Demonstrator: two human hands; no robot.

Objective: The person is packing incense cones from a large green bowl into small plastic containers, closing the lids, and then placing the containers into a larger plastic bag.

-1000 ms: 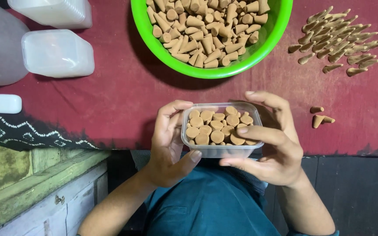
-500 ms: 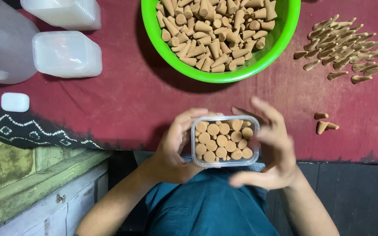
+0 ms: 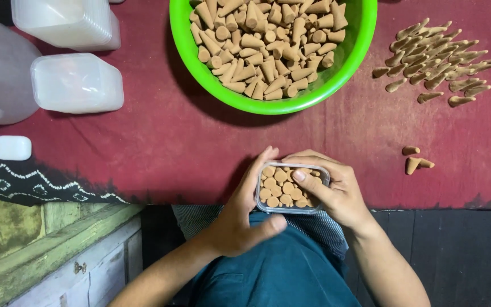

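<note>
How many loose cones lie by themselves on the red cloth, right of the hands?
3: one cone apart, and two touching cones just below it. Others might be hidden under the right hand.

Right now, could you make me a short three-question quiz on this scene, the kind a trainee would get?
1. True or false: the small clear box held between the left hand and the right hand has cones packed inside it.
2. Multiple choice: where is the loose pile of cones on the red cloth? A) right of the green bowl; B) left of the bowl; C) inside the bowl.
3. Fill in: the two stacks of clear plastic lids lie on the ___ side of the picture.

Key: 1 true; 2 A; 3 left.
</note>
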